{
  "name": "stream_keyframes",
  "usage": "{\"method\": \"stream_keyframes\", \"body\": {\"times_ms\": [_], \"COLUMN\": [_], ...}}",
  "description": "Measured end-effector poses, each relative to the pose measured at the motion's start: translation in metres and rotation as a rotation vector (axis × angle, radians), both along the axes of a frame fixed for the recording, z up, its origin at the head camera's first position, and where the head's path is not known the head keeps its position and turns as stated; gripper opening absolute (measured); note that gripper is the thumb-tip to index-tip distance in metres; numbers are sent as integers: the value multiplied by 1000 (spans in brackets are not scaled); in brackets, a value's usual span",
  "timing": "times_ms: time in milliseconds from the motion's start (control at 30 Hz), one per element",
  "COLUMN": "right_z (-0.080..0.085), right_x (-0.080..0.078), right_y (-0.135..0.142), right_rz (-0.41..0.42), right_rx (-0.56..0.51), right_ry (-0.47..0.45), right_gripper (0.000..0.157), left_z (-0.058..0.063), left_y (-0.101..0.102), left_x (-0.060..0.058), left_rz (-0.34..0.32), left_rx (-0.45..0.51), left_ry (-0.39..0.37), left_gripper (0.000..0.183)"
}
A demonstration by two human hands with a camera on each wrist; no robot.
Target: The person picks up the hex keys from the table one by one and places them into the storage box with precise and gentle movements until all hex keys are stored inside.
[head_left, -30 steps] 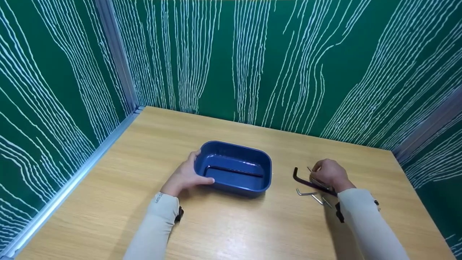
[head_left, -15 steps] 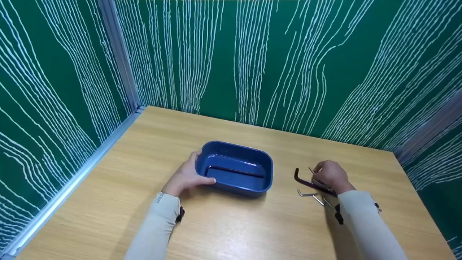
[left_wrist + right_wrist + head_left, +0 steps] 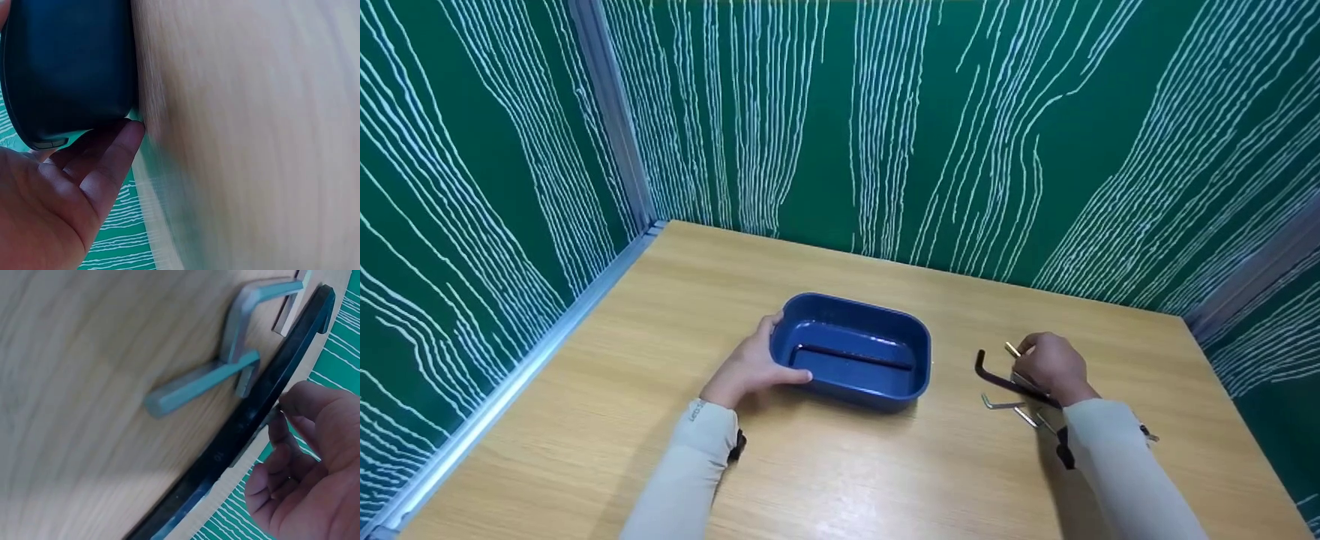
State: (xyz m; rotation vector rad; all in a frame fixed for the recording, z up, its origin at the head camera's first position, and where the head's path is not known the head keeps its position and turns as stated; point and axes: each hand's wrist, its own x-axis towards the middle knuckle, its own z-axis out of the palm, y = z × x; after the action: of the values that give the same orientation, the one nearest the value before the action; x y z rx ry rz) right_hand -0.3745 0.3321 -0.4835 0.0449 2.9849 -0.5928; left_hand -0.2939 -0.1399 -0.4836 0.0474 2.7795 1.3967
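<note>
Your left hand (image 3: 754, 364) grips the box (image 3: 855, 315) while the key (image 3: 1012, 349) your right hand (image 3: 1051, 364) pinches now shows brighter, apparently turning.

Pale wooden tabletop (image 3: 945, 465), enclosed at the far, left and right sides by green walls (image 3: 825, 142) with wavy white lines; grey posts (image 3: 619, 120) stand at the far corners; a bright reflection (image 3: 832, 495) lies near.
</note>
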Motion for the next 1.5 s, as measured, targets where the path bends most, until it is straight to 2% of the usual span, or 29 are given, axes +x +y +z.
{"method": "stream_keyframes", "body": {"times_ms": [200, 600, 867, 1167, 1500], "right_z": [1, 12, 26, 42, 54], "right_x": [2, 4, 7, 5, 7], "right_y": [-3, -15, -29, -44, -73], "right_rz": [2, 48, 50, 101, 167], "right_rx": [0, -33, -132, -175, -190], "right_ry": [47, 234, 225, 348, 379], "right_gripper": [20, 20, 23, 18, 16], "left_z": [0, -2, -2, -2, 0], "left_y": [0, 1, 0, 1, 0], "left_x": [0, 0, 1, 1, 1], "left_rz": [-7, 4, 15, 15, 15], "left_rx": [6, 5, -18, -20, 4], "left_ry": [11, -11, -28, -26, -29], "left_gripper": [118, 117, 116, 118, 117]}}
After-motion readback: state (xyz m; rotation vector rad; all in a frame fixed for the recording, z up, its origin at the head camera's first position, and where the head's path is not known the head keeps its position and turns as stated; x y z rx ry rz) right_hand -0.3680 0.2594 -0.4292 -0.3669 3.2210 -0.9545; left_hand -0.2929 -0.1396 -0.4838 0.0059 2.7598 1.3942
